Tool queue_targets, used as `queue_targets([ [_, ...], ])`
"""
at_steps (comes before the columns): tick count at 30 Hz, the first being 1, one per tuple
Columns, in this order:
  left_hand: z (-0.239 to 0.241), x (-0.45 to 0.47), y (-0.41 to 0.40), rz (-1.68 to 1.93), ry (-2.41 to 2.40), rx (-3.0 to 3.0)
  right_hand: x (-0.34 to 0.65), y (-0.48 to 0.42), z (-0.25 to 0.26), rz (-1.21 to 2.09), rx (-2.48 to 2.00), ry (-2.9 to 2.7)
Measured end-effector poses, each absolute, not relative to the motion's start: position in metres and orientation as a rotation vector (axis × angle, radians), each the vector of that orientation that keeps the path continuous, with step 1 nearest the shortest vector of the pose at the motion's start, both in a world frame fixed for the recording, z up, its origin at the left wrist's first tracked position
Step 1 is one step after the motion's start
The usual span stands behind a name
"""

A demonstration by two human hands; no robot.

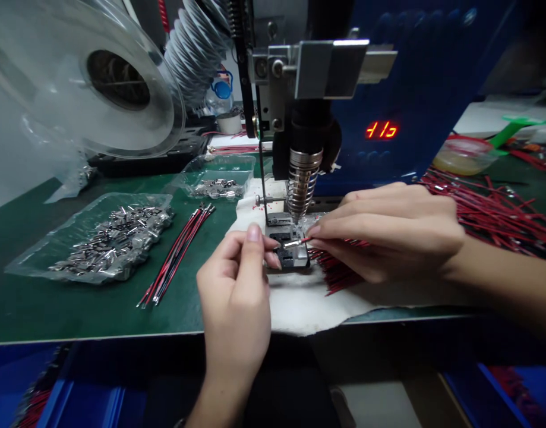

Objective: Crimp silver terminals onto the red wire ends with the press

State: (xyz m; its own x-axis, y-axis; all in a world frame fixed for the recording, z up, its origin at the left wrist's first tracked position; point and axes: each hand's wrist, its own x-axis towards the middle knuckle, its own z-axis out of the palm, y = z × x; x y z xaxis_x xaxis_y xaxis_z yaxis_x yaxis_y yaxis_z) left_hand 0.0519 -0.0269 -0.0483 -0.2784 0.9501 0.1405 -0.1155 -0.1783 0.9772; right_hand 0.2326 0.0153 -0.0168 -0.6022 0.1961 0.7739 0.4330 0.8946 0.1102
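Tabletop point(98, 315) in dark green carries a pale sheet point(308, 312) with a ragged front edge, under a blue machine point(415, 77) whose display point(382, 130) glows red. Over the sheet, just below the machine's coil spring point(303, 178), the right hand point(388, 232) pinches a red wire point(305, 239) between thumb and fingers, a metal terminal point(293, 244) at its end. The left hand point(237, 279) has its thumb against its curled fingers, tips beside that terminal; whether they grip it I cannot tell. Leftward on the green lie a larger clear tray point(36, 261) and a smaller one point(246, 166), both holding metal pieces, with a wire bundle point(177, 255) near them. A transparent reel point(161, 107) and a corrugated hose point(196, 53) fill the upper left. More wires point(491, 208) heap at right; blue bins point(90, 386) stand below the table edge.
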Motion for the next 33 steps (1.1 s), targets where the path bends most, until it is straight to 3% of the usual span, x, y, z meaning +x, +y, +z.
queue_targets([
  [3,-0.047,0.052,-0.032,1.603,1.219,1.093,0.232,0.013,-0.013,-0.401,-0.491,-2.185],
  [10,-0.043,0.067,-0.052,1.404,1.147,1.818,0.232,0.006,-0.007,-0.241,-0.444,-2.153],
  [17,-0.037,0.079,-0.053,1.411,1.036,1.883,0.229,0.004,-0.011,-0.096,-0.343,-2.143],
  [22,-0.026,0.043,-0.057,1.29,1.364,1.86,0.232,0.009,-0.011,-0.17,-0.403,-2.125],
  [25,-0.014,0.006,-0.05,1.092,1.803,1.903,0.232,0.012,-0.01,-0.249,-0.378,-2.123],
  [28,-0.001,-0.021,-0.035,0.604,2.242,2.073,0.231,0.013,-0.008,-0.265,-0.361,-2.185],
  [33,0.004,-0.031,-0.012,0.164,2.477,2.177,0.234,0.014,-0.005,-0.304,-0.35,-2.198],
])
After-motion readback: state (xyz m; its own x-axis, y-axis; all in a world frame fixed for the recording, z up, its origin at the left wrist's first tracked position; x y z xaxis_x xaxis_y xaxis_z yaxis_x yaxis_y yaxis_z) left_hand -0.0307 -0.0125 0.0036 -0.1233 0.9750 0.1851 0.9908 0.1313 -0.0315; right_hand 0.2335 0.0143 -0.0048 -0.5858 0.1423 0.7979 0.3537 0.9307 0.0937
